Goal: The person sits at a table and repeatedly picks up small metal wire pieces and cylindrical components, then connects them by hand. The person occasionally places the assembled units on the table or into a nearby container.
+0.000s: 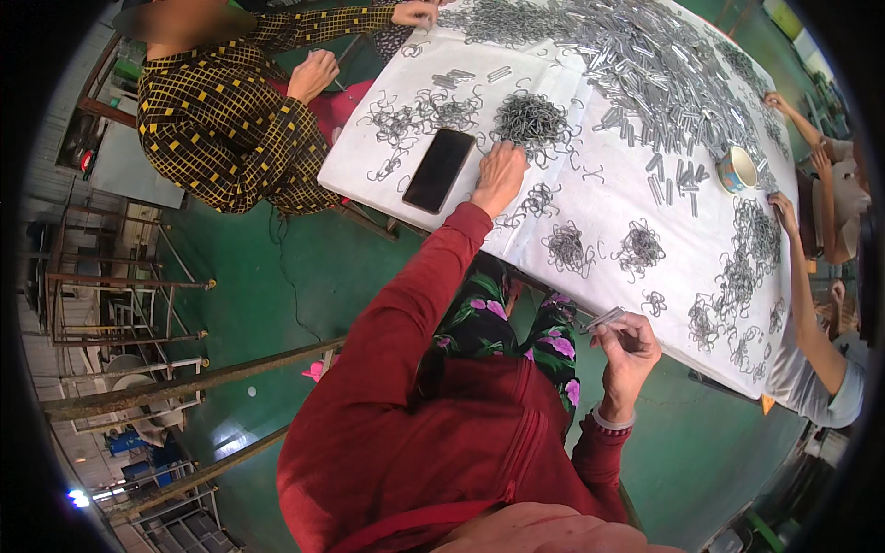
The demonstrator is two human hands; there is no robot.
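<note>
My left hand [502, 175] reaches across the white-covered table [636, 304], its fingers curled at the near edge of a dense pile of dark wire hooks [532, 118]. Whatever its fingertips may hold is hidden. Off the table's near edge, my right hand [629, 359] pinches small silver metal strips [604, 320] between thumb and fingers. A black phone [439, 170] lies just left of my left hand. Smaller heaps of bent wire hooks [569, 247] sit between my two hands, with another heap [641, 247] beside them.
A large spread of silver metal strips [659, 78] covers the far middle. A patterned cup [737, 170] stands at the right among hooks [749, 244]. One person in a checked shirt [226, 129] works at the left; other people's arms [811, 295] reach in from the right.
</note>
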